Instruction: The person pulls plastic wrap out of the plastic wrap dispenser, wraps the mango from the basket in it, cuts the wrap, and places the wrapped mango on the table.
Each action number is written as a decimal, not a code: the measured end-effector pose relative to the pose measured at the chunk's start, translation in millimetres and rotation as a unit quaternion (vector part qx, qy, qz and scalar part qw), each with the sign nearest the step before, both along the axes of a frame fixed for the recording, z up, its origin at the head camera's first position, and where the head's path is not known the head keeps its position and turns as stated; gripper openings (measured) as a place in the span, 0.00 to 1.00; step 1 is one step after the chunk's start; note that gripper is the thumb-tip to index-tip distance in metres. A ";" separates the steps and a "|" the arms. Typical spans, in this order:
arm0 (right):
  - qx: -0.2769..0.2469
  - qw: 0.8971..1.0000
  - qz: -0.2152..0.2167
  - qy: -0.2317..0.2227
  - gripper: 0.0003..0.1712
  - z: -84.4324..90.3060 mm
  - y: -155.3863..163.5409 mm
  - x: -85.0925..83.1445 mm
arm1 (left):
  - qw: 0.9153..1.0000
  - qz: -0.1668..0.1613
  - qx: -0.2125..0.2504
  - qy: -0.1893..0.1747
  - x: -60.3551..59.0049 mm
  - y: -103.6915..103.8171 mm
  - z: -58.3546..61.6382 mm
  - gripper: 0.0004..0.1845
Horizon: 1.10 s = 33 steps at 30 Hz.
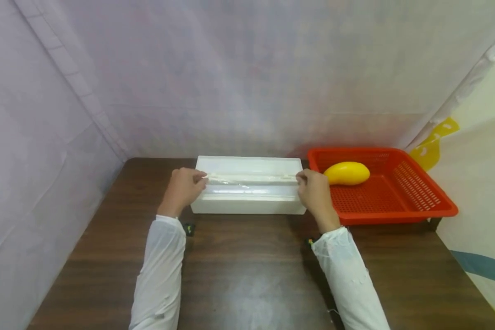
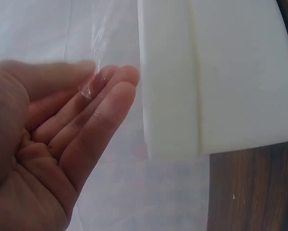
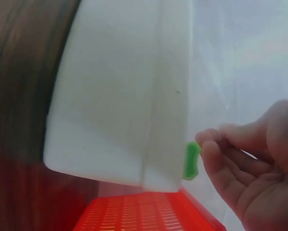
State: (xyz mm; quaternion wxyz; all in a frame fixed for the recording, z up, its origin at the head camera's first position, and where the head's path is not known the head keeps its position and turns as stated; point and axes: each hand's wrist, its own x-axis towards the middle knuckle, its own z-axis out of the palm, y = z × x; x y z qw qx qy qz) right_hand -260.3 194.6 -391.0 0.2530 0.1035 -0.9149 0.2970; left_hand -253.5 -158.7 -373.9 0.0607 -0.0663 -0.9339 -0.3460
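Plastic wrap (image 1: pixel 247 182) is stretched in a clear strip over the top of the white dispenser box (image 1: pixel 247 204), which stands on the dark wooden table (image 1: pixel 247 275). The left hand (image 1: pixel 182 187) pinches the film at its 9 o'clock end, thumb against fingertips (image 2: pixel 110 79). The right hand (image 1: pixel 313 190) pinches the 3 o'clock end in the same way, just beside a small green tab (image 3: pixel 192 160) on the box edge. At 3 o'clock from the box, touching it, sits a red plastic basket (image 1: pixel 429 197) with a yellow mango (image 1: pixel 346 173) inside.
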 end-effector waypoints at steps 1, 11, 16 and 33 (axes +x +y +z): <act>-0.003 1.000 0.004 -0.008 0.09 0.7 0.5 1.0 | 1.000 -0.004 0.003 0.000 1.0 -1.4 -0.8 0.16; -0.007 0.996 0.036 -0.082 0.11 3.5 4.3 4.5 | 1.000 -0.011 -0.009 -0.004 2.0 -6.4 -1.4 0.14; 0.026 0.998 0.019 -0.052 0.07 0.9 3.0 2.2 | 1.000 -0.008 -0.028 0.010 2.1 -6.5 -1.7 0.12; 0.061 0.996 -0.040 0.046 0.03 -3.6 -1.0 -0.9 | 0.999 0.001 -0.030 0.019 -0.9 -1.8 2.7 0.15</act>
